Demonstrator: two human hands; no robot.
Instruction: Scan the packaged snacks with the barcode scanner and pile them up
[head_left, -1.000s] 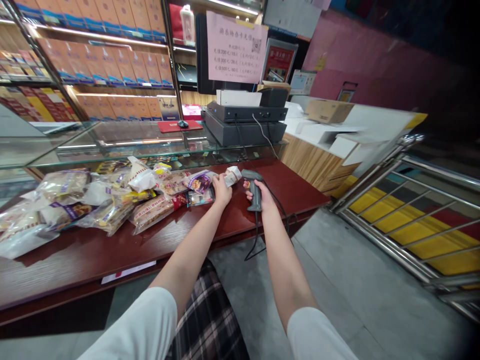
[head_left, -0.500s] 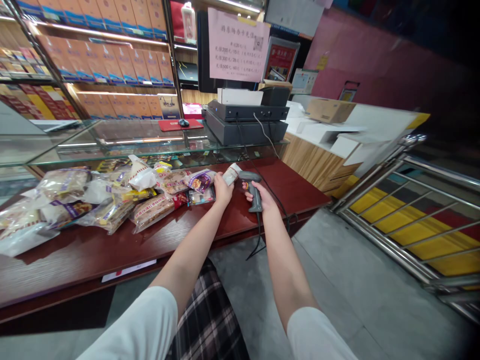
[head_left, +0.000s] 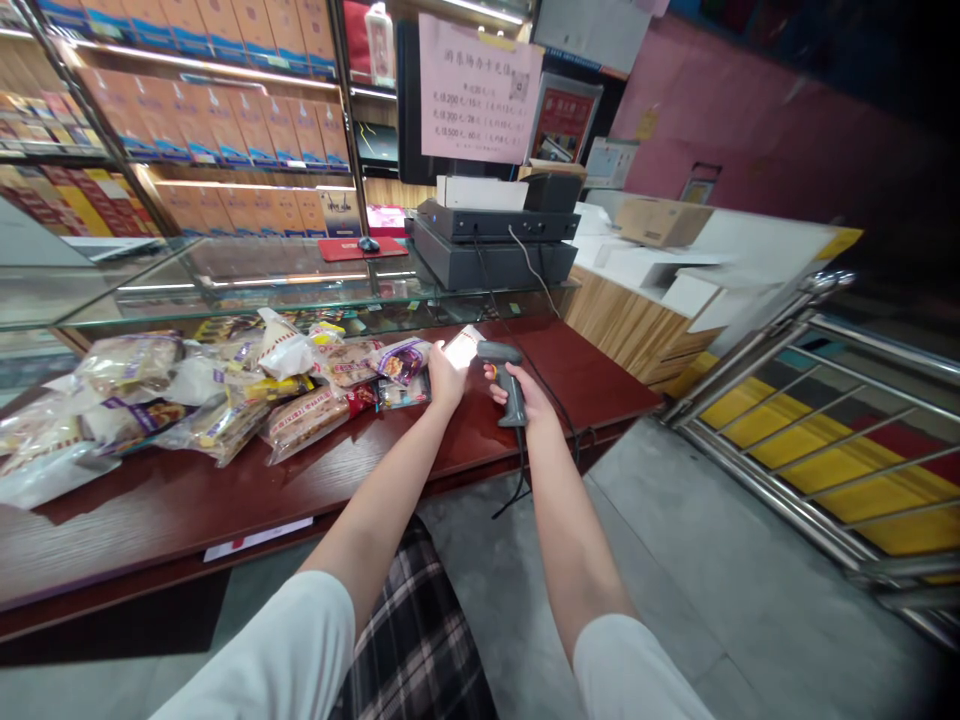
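My left hand [head_left: 444, 379] holds a small white snack packet [head_left: 462, 347] tilted up above the dark red counter [head_left: 187, 505]. My right hand [head_left: 527, 393] grips a grey handheld barcode scanner [head_left: 507, 376] by its handle, its head pointing left at the packet. The packet's face is lit bright by the scanner. A black cable [head_left: 519, 465] hangs from the scanner over the counter's edge. A heap of bagged snacks [head_left: 217, 395] lies just left of my left hand.
A glass display case [head_left: 247, 275] runs behind the counter, with a dark cash register [head_left: 491, 245] and a pink notice [head_left: 480, 90] on it. Shelves of boxes [head_left: 187, 110] fill the back left. A steel railing [head_left: 825, 400] stands at the right over a grey floor.
My left hand has lifted and tilted the white packet toward the scanner, and the packet now glows bright. My right hand raised the scanner slightly.
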